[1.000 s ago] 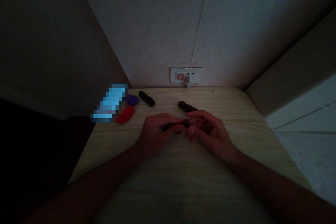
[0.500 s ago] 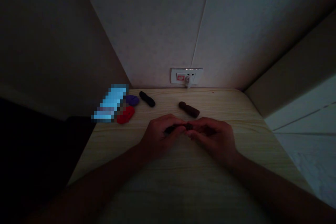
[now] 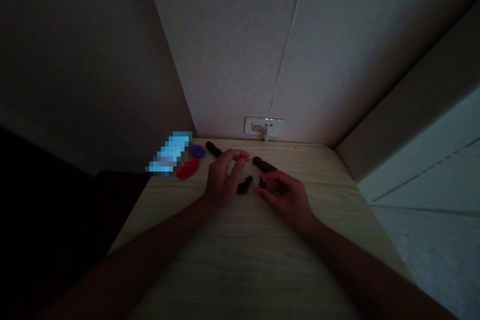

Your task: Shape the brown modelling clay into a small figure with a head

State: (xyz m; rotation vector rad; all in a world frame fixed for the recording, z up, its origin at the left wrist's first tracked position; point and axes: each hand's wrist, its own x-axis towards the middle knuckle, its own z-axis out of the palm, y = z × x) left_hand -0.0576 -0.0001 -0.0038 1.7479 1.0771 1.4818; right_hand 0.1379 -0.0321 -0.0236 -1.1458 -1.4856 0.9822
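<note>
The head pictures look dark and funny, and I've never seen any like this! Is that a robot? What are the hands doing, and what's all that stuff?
There's no robot here, just a person's two bare hands. The person wears one camera on their head, looking forward and down, and every picture comes from it.

The right hand seems to pinch a small dark piece. The left hand is open and holds nothing I can see. Between them lies a dark lump.

Farther back on the wooden table are a long brown piece, a black piece partly behind the left hand, a purple lump and a red lump. The bright blue patch is too blurred to name.
</note>
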